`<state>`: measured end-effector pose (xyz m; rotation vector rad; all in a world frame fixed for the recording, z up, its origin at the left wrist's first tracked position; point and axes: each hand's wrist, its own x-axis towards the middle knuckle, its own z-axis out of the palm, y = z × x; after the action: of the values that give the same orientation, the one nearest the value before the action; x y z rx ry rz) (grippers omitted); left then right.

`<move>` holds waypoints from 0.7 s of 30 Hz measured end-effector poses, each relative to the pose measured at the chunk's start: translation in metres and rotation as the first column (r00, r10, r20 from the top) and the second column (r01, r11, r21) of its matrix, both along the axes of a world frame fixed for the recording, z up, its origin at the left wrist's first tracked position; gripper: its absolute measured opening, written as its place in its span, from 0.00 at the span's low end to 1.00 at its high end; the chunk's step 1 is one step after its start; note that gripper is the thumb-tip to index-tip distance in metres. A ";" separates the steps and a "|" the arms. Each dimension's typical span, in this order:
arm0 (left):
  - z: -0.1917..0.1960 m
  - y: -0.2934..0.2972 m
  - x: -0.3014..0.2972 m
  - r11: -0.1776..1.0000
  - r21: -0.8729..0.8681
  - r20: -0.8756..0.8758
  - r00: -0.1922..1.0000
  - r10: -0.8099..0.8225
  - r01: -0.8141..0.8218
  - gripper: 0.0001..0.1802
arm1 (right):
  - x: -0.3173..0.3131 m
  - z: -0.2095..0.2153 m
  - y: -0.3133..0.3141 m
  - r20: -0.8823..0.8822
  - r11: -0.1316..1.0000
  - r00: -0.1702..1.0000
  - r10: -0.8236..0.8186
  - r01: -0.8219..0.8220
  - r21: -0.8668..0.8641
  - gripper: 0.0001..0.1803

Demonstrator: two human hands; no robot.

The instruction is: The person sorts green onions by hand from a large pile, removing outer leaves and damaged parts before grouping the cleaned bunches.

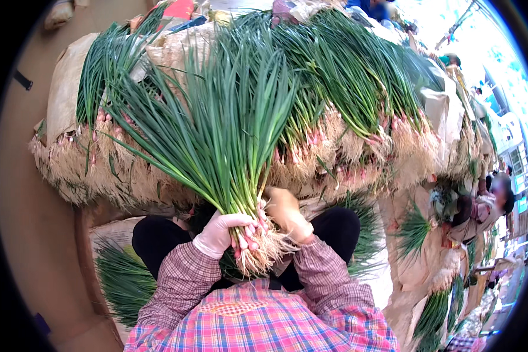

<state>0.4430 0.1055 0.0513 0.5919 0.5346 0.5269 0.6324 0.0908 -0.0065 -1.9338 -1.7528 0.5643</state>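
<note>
My left hand (pixel 217 234), in a white glove, wraps round a big bunch of spring onions (pixel 226 141) just above the pink bulbs. The long green leaves fan out away from me over the pile, and the pale stringy roots hang toward my lap. Against the right side of the bulbs and roots is my right hand (pixel 288 215), in a tan glove. Motion blurs it and its fingers are mostly hidden, so their grip does not show.
Ahead, a long heap of spring onions (pixel 358 76) lies with roots toward me. A loose bunch (pixel 120 278) rests at my left and more leaves (pixel 364 232) at my right. Another person (pixel 481 208) sits far right among more bunches. A brown wall (pixel 35 234) stands left.
</note>
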 end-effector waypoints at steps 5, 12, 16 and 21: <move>-0.001 -0.002 0.002 0.999 -0.043 -0.006 1.000 -0.008 0.007 0.28 | 0.006 0.105 0.077 0.228 0.749 0.968 -0.102 -0.076 0.658 0.08; -0.003 0.002 0.005 0.999 0.021 0.006 0.999 -0.033 0.033 0.27 | 0.038 0.114 0.205 0.346 0.797 0.929 -0.134 -0.107 0.594 0.04; -0.005 0.001 0.003 0.998 -0.019 -0.002 0.999 -0.053 0.053 0.26 | 0.085 0.162 0.187 -0.884 0.786 0.461 0.076 0.518 0.338 0.08; 0.000 -0.003 -0.002 0.999 -0.033 -0.031 0.999 -0.022 0.021 0.26 | 0.122 0.187 0.099 -0.926 0.430 0.318 0.204 0.821 0.377 0.10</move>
<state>0.4406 0.1028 0.0512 0.5753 0.5648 0.4888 0.7544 0.1897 0.1805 -0.8125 -0.4716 0.3126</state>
